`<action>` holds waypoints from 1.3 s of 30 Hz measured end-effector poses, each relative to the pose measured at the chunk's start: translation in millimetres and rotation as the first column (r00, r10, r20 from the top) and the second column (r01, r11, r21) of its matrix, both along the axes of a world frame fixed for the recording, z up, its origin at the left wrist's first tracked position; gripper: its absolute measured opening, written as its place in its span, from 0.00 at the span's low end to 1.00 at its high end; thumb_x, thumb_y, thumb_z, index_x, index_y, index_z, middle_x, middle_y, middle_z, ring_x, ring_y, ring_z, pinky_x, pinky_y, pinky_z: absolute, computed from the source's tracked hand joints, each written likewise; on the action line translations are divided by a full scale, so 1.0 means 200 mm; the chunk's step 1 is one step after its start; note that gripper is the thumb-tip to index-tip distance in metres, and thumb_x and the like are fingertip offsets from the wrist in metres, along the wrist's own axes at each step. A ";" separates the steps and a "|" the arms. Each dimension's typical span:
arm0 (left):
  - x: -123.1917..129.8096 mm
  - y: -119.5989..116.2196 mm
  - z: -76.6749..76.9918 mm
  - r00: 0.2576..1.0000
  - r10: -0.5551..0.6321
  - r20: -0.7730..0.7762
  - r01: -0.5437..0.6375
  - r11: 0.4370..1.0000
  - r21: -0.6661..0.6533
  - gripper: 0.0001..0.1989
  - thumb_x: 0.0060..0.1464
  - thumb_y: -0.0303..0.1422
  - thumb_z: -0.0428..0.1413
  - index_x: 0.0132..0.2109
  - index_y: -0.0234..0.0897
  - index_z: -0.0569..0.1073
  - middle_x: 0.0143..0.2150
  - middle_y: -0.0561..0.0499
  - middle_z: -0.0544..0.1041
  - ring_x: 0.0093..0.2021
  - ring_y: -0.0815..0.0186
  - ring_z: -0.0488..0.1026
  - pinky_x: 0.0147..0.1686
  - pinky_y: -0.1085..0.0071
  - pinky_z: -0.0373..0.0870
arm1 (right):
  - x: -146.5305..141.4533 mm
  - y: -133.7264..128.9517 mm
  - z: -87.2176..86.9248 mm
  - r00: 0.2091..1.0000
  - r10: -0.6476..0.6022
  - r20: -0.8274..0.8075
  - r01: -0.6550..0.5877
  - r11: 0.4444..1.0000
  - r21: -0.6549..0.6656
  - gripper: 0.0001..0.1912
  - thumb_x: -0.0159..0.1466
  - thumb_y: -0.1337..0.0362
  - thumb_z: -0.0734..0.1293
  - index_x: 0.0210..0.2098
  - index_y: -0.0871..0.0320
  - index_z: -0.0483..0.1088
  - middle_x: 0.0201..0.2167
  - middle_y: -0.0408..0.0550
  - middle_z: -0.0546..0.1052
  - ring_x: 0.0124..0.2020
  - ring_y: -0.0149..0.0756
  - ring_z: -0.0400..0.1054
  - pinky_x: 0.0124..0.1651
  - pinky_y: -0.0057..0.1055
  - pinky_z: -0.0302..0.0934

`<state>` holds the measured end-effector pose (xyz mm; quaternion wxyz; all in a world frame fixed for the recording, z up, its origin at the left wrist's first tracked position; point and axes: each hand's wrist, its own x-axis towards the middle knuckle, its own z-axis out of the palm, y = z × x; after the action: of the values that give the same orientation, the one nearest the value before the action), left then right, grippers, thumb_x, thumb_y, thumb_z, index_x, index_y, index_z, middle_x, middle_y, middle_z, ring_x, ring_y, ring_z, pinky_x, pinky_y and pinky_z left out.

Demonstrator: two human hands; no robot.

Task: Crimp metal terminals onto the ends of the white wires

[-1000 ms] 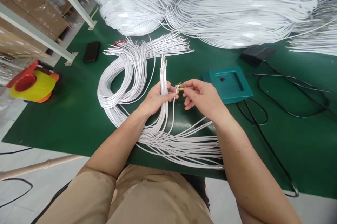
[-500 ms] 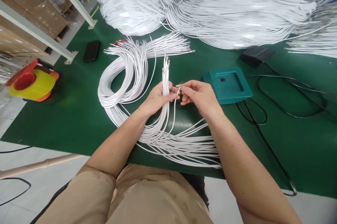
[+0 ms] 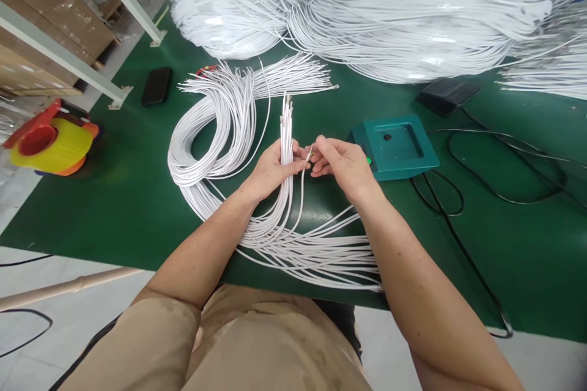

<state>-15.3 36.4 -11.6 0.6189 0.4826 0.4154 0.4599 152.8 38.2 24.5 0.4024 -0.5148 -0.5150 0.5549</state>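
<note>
From the head view, I see a person at a green table (image 3: 114, 213), both bare hands together over its middle. The left hand (image 3: 270, 169) is closed around a bundle (image 3: 287, 128) of white wires, its thumb laid across the front and the fingers behind; the wire ends stand up above the grip. Below the hand the bundle bends down to the table, where wires fan out toward the right forearm.

One single wire (image 3: 302, 195) curves up apart from the rest to the tip of the left thumb, its end between the two hands. The right hand (image 3: 346, 164) is there with fingers curled, thumb and forefinger drawn close beside that end; I cannot tell whether they have hold of it, since the tip is so small. A bit of yellow shows there.

Beyond the left forearm lies a coil (image 3: 183, 152) of white wires, with something red (image 3: 206, 70) near its far end. A phone (image 3: 156, 86) lies farther out, and a tape dispenser (image 3: 68, 146) stands at the table's left edge. Just past the right hand sits a teal box (image 3: 428, 164), a small green light (image 3: 369, 161) on its side. A heap (image 3: 413, 18) of wires fills the back.
</note>
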 end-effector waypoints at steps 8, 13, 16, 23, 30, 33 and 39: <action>0.00 0.01 -0.03 0.998 -0.056 0.001 0.055 0.998 0.041 0.25 0.48 0.32 0.65 0.55 0.42 0.72 0.37 0.53 0.73 0.33 0.73 0.69 0.35 0.75 0.68 | -0.01 -0.03 -0.03 0.836 -0.127 0.534 -0.112 0.913 0.392 0.08 0.65 0.67 0.63 0.32 0.60 0.74 0.28 0.47 0.77 0.30 0.33 0.71 0.35 0.30 0.60; 0.00 0.01 -0.02 0.998 -0.065 0.008 0.065 0.998 -0.011 0.21 0.48 0.29 0.64 0.51 0.41 0.76 0.36 0.54 0.72 0.31 0.75 0.68 0.34 0.77 0.67 | 0.00 -0.02 -0.05 0.489 -0.303 0.818 -0.450 0.716 0.534 0.15 0.70 0.67 0.55 0.36 0.61 0.72 0.36 0.53 0.75 0.35 0.39 0.67 0.35 0.34 0.54; -0.01 0.03 -0.02 1.000 0.001 -0.024 -0.001 1.000 -0.024 0.22 0.47 0.28 0.64 0.51 0.40 0.76 0.36 0.54 0.72 0.30 0.75 0.68 0.33 0.76 0.67 | 0.04 0.02 -0.03 0.389 -0.381 0.839 -0.508 0.671 0.541 0.13 0.69 0.68 0.56 0.41 0.62 0.72 0.40 0.56 0.77 0.43 0.45 0.66 0.45 0.38 0.55; -0.01 0.05 -0.04 0.970 0.092 -0.224 -0.082 0.995 0.054 0.22 0.46 0.29 0.63 0.51 0.38 0.77 0.36 0.53 0.75 0.31 0.73 0.71 0.36 0.73 0.69 | 0.10 0.10 -0.03 0.257 -0.263 0.930 -0.574 0.733 0.366 0.08 0.63 0.72 0.62 0.37 0.61 0.72 0.34 0.54 0.79 0.40 0.45 0.68 0.54 0.40 0.53; 0.00 0.06 -0.05 0.942 0.126 -0.310 -0.099 0.990 0.101 0.21 0.45 0.29 0.62 0.50 0.37 0.77 0.36 0.53 0.76 0.32 0.71 0.72 0.39 0.70 0.71 | 0.10 0.10 -0.02 0.236 -0.279 0.931 -0.593 0.717 0.366 0.13 0.60 0.77 0.59 0.36 0.61 0.73 0.29 0.56 0.76 0.37 0.45 0.66 0.50 0.38 0.56; -0.01 0.07 -0.06 0.922 0.148 -0.359 -0.105 0.985 0.138 0.20 0.45 0.29 0.62 0.49 0.38 0.78 0.35 0.53 0.77 0.32 0.70 0.72 0.41 0.69 0.70 | 0.09 0.11 -0.02 0.222 -0.280 0.934 -0.584 0.728 0.358 0.15 0.60 0.77 0.58 0.36 0.61 0.73 0.28 0.55 0.75 0.35 0.43 0.65 0.51 0.38 0.57; 0.00 0.07 -0.06 0.869 0.198 -0.453 -0.135 0.977 0.168 0.19 0.44 0.29 0.62 0.47 0.40 0.79 0.34 0.53 0.78 0.34 0.67 0.73 0.42 0.67 0.67 | 0.10 0.11 -0.03 0.257 -0.282 0.924 -0.573 0.726 0.380 0.16 0.59 0.77 0.57 0.36 0.58 0.73 0.25 0.53 0.72 0.33 0.43 0.64 0.53 0.41 0.58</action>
<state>-14.9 50.7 -23.7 0.4257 0.5810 0.5609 0.4082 172.8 61.2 18.9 0.1018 -0.5022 -0.8568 -0.0579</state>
